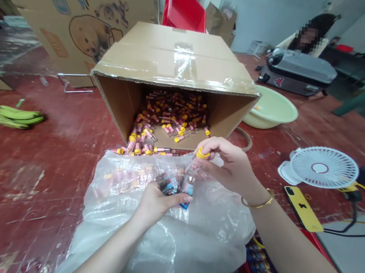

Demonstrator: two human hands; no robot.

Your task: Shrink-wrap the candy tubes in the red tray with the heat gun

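Observation:
My left hand (154, 203) is closed around a clear plastic tube (190, 180) with a printed label, its thumb pressed across the front. Dark and blue printed packets (169, 185) are bunched in the same grip. Above the tube, the fingertips of my right hand (227, 160) pinch a yellow cap (203, 153); I cannot tell whether the cap is seated on the tube. Both hands are over a translucent plastic bag (166, 240). Just beyond lies an open cardboard box (179, 71) on its side, with many yellow-capped tubes (179, 126) spilling from its mouth.
On the red surface at left are green bananas (19, 117). To the right are a pale green basin (272, 109), a white fan (323, 168), a yellow phone (303, 208) and cables. A grey case (298, 72) stands farther back, with a person (309, 36) behind it.

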